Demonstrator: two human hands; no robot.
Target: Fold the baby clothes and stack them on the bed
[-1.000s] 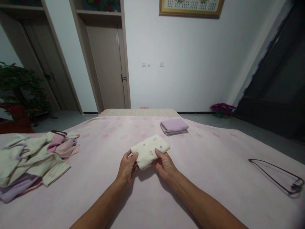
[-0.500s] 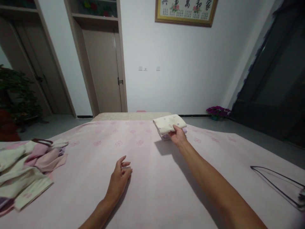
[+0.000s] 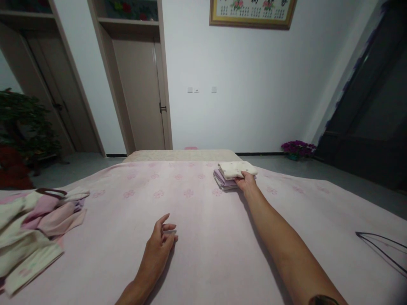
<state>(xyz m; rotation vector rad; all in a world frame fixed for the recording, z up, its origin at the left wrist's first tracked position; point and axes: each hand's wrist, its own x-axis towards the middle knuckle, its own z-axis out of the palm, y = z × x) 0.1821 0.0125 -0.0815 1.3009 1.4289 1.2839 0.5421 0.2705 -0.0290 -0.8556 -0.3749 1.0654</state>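
My right hand (image 3: 245, 182) is stretched out, its thumb and fingers closed on the near right edge of a folded cream garment (image 3: 233, 169) with small spots. That garment lies on a small pile of folded clothes (image 3: 224, 181), purple and whitish, at the far part of the pink cloth. My left hand (image 3: 160, 239) rests low over the pink cloth (image 3: 197, 254), its fingers apart and slightly curled, holding nothing.
A loose heap of cream and pink clothes (image 3: 38, 228) lies at the left, with a brown strap-like loop (image 3: 51, 192) on it. A black hanger (image 3: 378, 245) lies at the right edge. Beyond stand doors, a wall, purple flowers (image 3: 297, 148) and a leafy plant (image 3: 25, 123).
My right hand has lowered the folded cream garment onto the pile, which shows more now. My left hand has hardly moved. The view has shifted slightly.
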